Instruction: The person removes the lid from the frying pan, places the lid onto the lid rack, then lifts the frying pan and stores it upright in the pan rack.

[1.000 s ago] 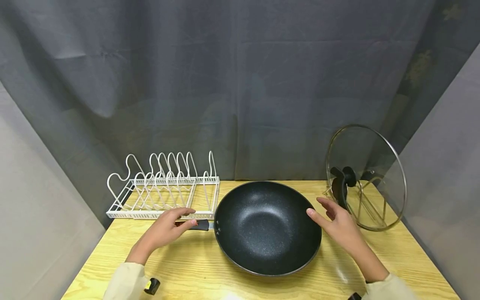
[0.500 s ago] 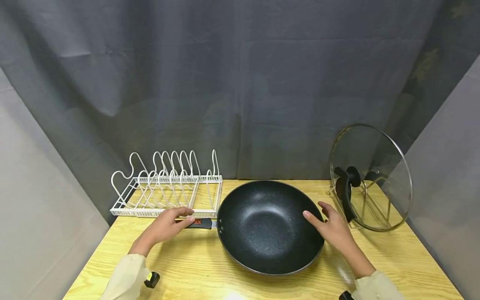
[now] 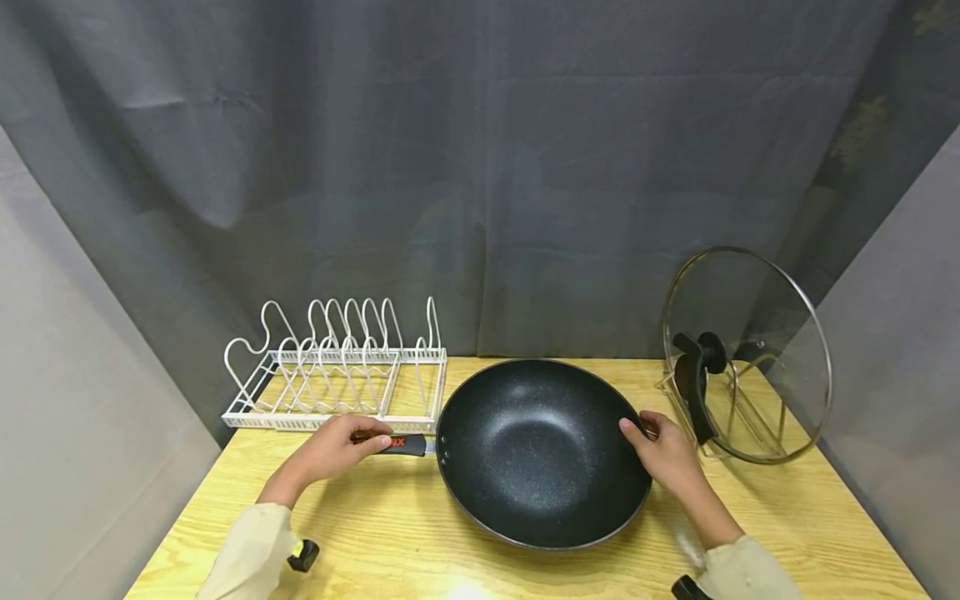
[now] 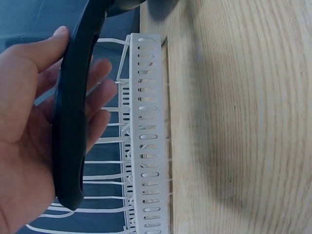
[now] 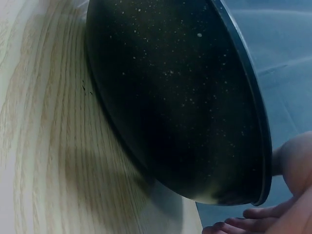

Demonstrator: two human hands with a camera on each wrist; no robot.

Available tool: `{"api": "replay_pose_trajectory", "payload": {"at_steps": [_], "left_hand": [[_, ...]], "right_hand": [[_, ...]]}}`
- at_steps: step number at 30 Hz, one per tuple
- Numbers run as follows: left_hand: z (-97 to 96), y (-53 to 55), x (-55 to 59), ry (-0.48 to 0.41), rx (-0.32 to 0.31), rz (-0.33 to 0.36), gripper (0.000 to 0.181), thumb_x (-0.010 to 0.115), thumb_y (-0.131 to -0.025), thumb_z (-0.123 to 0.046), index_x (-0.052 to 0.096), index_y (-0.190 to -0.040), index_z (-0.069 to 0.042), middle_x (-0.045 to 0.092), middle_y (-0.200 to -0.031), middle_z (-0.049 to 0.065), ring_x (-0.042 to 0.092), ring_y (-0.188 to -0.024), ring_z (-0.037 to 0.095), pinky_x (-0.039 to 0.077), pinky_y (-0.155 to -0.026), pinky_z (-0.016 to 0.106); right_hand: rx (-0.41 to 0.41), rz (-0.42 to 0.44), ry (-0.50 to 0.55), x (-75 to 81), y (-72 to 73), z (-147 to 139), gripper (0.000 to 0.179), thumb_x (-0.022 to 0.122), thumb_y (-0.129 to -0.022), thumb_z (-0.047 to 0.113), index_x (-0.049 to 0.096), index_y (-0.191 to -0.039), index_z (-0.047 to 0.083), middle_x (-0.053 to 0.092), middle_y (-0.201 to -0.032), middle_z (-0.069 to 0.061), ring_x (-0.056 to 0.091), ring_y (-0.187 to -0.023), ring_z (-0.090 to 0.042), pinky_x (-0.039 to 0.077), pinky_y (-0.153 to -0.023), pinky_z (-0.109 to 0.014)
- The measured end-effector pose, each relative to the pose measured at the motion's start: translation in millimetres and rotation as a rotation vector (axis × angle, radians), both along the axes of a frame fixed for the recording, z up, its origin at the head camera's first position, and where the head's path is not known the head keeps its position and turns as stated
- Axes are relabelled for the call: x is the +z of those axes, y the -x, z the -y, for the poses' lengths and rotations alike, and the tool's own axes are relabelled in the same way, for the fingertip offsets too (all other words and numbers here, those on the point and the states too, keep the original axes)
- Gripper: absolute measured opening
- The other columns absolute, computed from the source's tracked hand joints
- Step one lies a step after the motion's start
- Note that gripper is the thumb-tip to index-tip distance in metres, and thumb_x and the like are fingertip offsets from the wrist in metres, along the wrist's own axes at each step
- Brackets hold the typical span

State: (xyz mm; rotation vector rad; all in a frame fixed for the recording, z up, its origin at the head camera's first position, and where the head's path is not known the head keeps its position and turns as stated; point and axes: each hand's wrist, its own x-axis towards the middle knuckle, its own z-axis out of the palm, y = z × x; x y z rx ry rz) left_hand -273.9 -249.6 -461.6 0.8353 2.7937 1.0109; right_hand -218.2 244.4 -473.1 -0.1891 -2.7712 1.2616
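Note:
A black non-stick wok (image 3: 542,454) sits on the wooden table in the middle of the head view, its dark handle (image 3: 407,445) pointing left. My left hand (image 3: 330,450) holds the handle. In the left wrist view the thumb (image 4: 46,48) lies along one side of the handle (image 4: 73,117), and the fingers curl loosely round the other. My right hand (image 3: 670,457) grips the wok's right rim, thumb on the inner side. From the right wrist view, its fingers (image 5: 248,222) reach below the rim, and the wok's speckled outside (image 5: 180,97) hides part of the thumb.
A white wire rack (image 3: 337,423) stands at the back left, close behind the left hand. At the right, a glass lid (image 3: 791,321) with a black handle (image 3: 693,392) stands upright in a wire stand (image 3: 780,421). A grey curtain (image 3: 480,183) hangs behind the table (image 3: 390,525).
My right hand has moved in and its thumb and fingers have come together on the wok's rim. The left hand stays at the handle. The view has shifted slightly.

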Motion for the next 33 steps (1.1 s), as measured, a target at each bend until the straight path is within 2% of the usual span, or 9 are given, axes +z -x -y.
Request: {"api": "replay_pose_trajectory", "payload": {"at_steps": [4,10,17,24,29,33], "left_hand": [[0.2,0.6,0.8,-0.006,0.009,0.049,0.017,0.061,-0.093,-0.039,0.072,-0.104,-0.031,0.068,-0.097,-0.017,0.062,-0.081,0.005,0.05,-0.071,0.026],[1.2,-1.9,3.7,-0.017,0.017,0.087,0.016,0.063,-0.091,-0.038,0.073,-0.103,-0.033,0.068,-0.1,-0.018,0.062,-0.082,0.006,0.05,-0.072,0.026],[1.3,-2.3,2.5,-0.026,-0.003,0.064,0.021,0.063,-0.091,-0.037,0.072,-0.107,-0.027,0.069,-0.103,-0.013,0.063,-0.09,0.006,0.051,-0.075,0.027],[0.3,-3.7,5.2,-0.017,-0.024,0.03,0.021,0.063,-0.091,-0.038,0.074,-0.106,-0.026,0.069,-0.099,-0.018,0.064,-0.087,0.003,0.051,-0.077,0.026],[0.7,-6.0,4.0,-0.041,-0.029,0.023,0.02,0.064,-0.091,-0.036,0.073,-0.106,-0.026,0.069,-0.098,-0.017,0.064,-0.087,0.005,0.052,-0.076,0.026],[-0.3,-8.9,1.0,-0.045,-0.017,0.012,0.022,0.064,-0.09,-0.037,0.073,-0.105,-0.025,0.069,-0.097,-0.014,0.062,-0.087,0.005,0.051,-0.075,0.026]], "right_hand": [[-0.025,-0.017,0.025,-1.2,0.2,0.0,0.056,0.049,-0.1,0.031,0.041,-0.137,-0.009,0.049,-0.131,-0.033,0.05,-0.12,-0.044,0.041,-0.098,-0.052],[-0.041,-0.043,0.02,-2.5,1.3,1.1,0.041,0.047,-0.1,0.017,0.048,-0.132,-0.008,0.056,-0.123,-0.03,0.053,-0.114,-0.041,0.042,-0.094,-0.051],[-0.048,-0.081,0.02,-2.7,3.3,2.2,0.035,0.046,-0.098,0.009,0.05,-0.129,-0.009,0.058,-0.12,-0.031,0.056,-0.111,-0.041,0.043,-0.091,-0.049],[-0.036,-0.044,0.038,0.5,6.1,-1.0,0.036,0.045,-0.099,0.009,0.048,-0.131,-0.007,0.055,-0.125,-0.032,0.053,-0.115,-0.043,0.043,-0.092,-0.051],[-0.028,-0.059,-0.006,1.4,12.1,-0.7,0.033,0.046,-0.098,0.008,0.051,-0.127,-0.006,0.061,-0.116,-0.03,0.059,-0.106,-0.043,0.044,-0.086,-0.051],[-0.022,-0.069,-0.026,1.1,15.9,-0.6,0.032,0.046,-0.096,0.006,0.052,-0.124,-0.008,0.062,-0.113,-0.03,0.059,-0.106,-0.042,0.044,-0.084,-0.05]]}}
